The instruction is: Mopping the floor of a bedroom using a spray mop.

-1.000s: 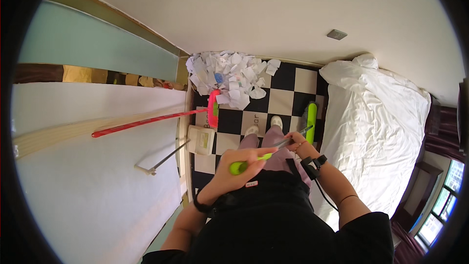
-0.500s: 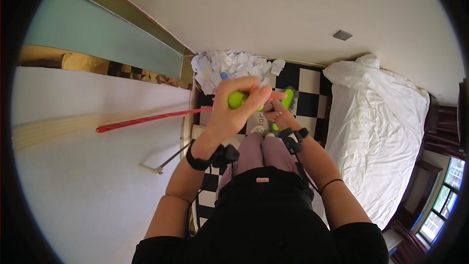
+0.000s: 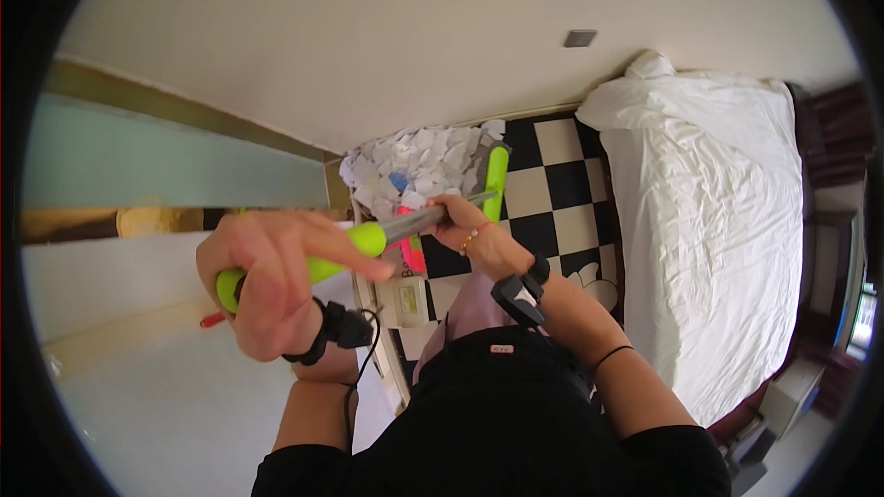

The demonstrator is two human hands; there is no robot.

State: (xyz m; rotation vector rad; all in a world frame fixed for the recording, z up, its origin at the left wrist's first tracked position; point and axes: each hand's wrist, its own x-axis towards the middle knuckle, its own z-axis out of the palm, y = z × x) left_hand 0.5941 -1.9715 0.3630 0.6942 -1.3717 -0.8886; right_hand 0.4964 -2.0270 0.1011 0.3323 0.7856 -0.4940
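A broom with a grey and lime-green handle [image 3: 410, 221] slants across in front of me. My left hand [image 3: 262, 281] is wrapped round its green upper end, the index finger stretched along the handle. Farther down, my right hand [image 3: 459, 225] grips the grey shaft. The broom's green head [image 3: 495, 179], with grey bristles, is at the right edge of a pile of white paper scraps [image 3: 424, 156]. A small blue piece [image 3: 399, 181] lies among the scraps. Just below the pile is a bright pink-red object [image 3: 412, 253], partly covered by the handle.
A bed with rumpled white bedding [image 3: 700, 212] stands to the right on the black-and-white checkered floor [image 3: 534, 230]. A pale box-like bin [image 3: 405, 302] is near my legs. A white surface [image 3: 120, 359] runs along the left, and a plain wall [image 3: 368, 46] closes the far side.
The broom's head has swung leftward to the paper pile. My left hand has moved left and lower with the handle's end, my right hand left, and the view has shifted.
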